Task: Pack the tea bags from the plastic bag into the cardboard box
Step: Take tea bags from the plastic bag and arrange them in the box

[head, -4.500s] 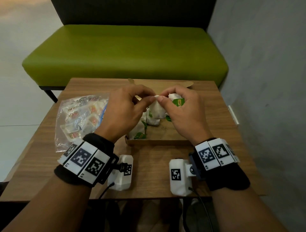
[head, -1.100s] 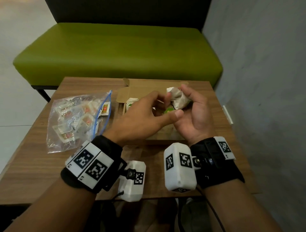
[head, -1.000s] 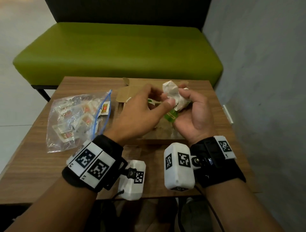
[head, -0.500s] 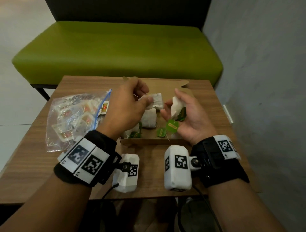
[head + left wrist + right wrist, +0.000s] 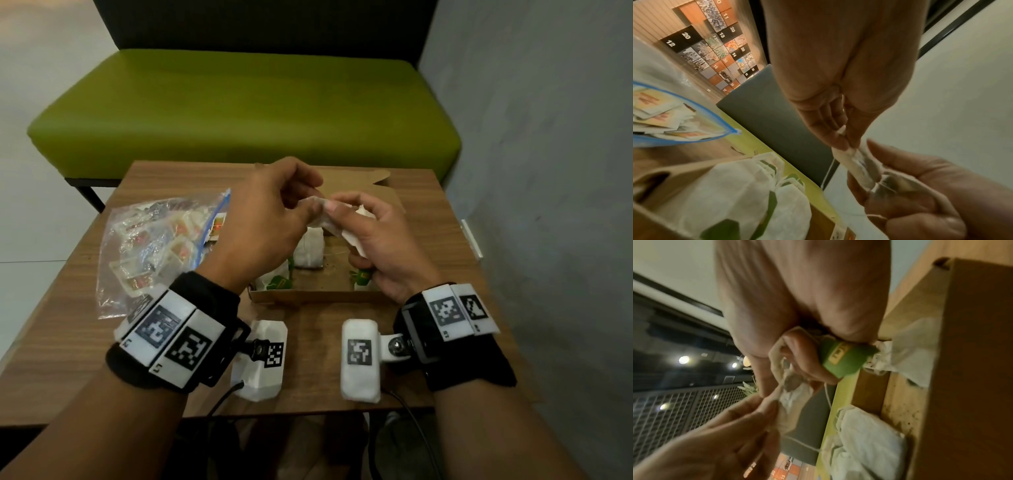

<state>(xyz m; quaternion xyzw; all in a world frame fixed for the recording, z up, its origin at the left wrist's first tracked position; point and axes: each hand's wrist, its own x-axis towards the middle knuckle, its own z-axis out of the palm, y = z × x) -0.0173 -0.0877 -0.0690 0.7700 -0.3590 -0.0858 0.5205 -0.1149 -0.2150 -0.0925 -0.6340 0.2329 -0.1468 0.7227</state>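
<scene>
- Tea bags in sealed packets fill the plastic bag (image 5: 150,246), which lies on the left of the tabletop (image 5: 329,346), its blue zip edge facing the cardboard box (image 5: 308,295).
- Left hand (image 5: 263,226) pinches one end of a white tea bag (image 5: 325,226) above the box.
- Loose white tea bags (image 5: 310,251) with green tags sit inside the open box.
- Right hand (image 5: 380,240) grasps the same tea bag's other end, its green tag (image 5: 842,360) tucked under curled fingers.
</scene>
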